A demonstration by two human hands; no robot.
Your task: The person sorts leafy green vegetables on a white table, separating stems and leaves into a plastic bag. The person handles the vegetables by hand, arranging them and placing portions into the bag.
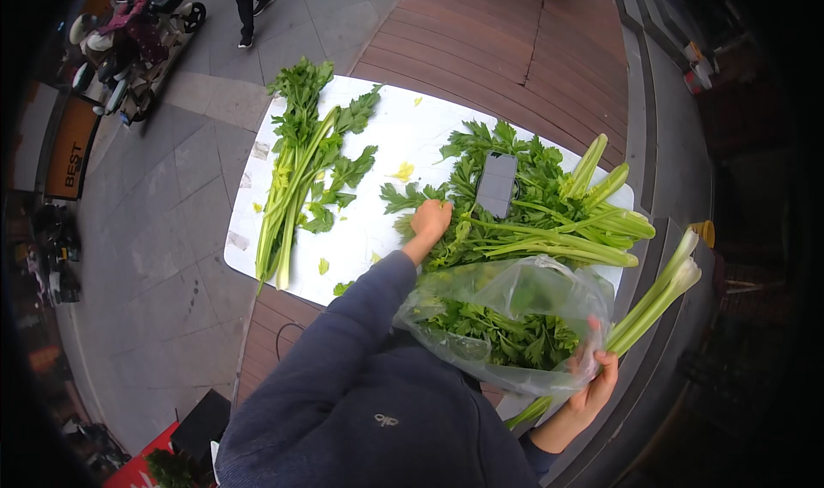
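Note:
My left hand is closed at the leafy edge of a celery pile on a white marble-patterned table. Whether a leaf is pinched in its fingers is unclear. At the near right, my right hand grips the side of a clear plastic bag, whose mouth gapes upward. Celery leaves show inside it. Beside that hand, pale-based celery stalks stick out to the upper right; how they meet the bag is hidden. More celery lies across the table's left end.
A smartphone rests on the celery leaves. Yellow leaf scraps dot the tabletop. Wooden decking and grey paving surround the table, with steps on the right. A scooter and a walking person's legs appear at upper left.

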